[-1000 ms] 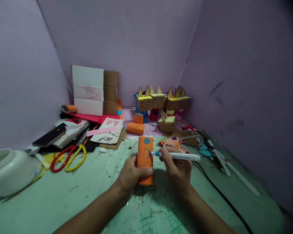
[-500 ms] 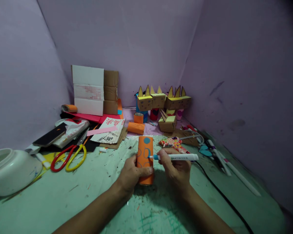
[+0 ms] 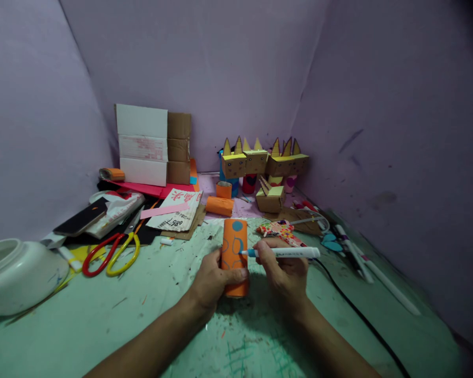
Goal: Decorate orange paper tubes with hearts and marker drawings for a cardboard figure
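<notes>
An orange paper-covered tube (image 3: 234, 242) with blue circles drawn on it lies on the green mat (image 3: 142, 315), end pointing away from me. My left hand (image 3: 213, 281) is wrapped round its near half, thumb across the front. My right hand (image 3: 286, 270) pinches a white marker with a blue tip (image 3: 284, 252), held level. The tip touches the tube's right side near a blue oval outline. A filled blue dot sits near the tube's far end.
Red and yellow scissors (image 3: 110, 253) lie left, beside a white bowl (image 3: 16, 275) and a phone (image 3: 81, 218). Cardboard box pieces (image 3: 153, 144) and cardboard animal figures (image 3: 264, 165) stand at the back. Pens (image 3: 358, 257) and a black cable (image 3: 358, 315) lie right. Purple walls enclose the space.
The marker tip has moved slightly left and down along the tube's side, from the middle circle to the oval outline. My left hand and the tube have barely shifted.
</notes>
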The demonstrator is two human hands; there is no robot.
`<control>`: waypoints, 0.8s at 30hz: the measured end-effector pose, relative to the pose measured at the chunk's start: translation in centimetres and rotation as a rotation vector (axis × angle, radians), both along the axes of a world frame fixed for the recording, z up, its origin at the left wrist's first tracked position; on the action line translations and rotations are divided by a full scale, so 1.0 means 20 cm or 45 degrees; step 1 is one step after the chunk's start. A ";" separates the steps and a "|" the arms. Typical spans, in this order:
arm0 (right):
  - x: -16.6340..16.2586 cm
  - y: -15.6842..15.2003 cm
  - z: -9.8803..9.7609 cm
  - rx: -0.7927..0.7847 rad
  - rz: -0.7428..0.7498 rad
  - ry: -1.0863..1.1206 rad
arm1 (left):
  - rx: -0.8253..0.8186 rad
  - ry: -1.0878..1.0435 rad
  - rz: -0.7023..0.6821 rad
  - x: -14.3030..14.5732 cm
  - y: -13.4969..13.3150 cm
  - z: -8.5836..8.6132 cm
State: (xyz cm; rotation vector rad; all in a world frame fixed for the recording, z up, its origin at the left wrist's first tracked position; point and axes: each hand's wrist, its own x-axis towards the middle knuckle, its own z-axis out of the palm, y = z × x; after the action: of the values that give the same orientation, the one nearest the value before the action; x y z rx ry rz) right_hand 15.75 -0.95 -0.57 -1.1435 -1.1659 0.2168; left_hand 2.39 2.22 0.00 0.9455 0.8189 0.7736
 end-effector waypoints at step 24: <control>0.01 -0.01 0.03 0.120 -0.106 0.099 | 0.121 0.081 0.042 -0.01 0.01 -0.01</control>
State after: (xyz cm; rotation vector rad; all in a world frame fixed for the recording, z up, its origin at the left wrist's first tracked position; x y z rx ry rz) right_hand 15.97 -1.05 0.01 -1.0888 -1.0470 0.1393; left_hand 2.27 2.47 -0.15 1.0477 0.8606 0.8200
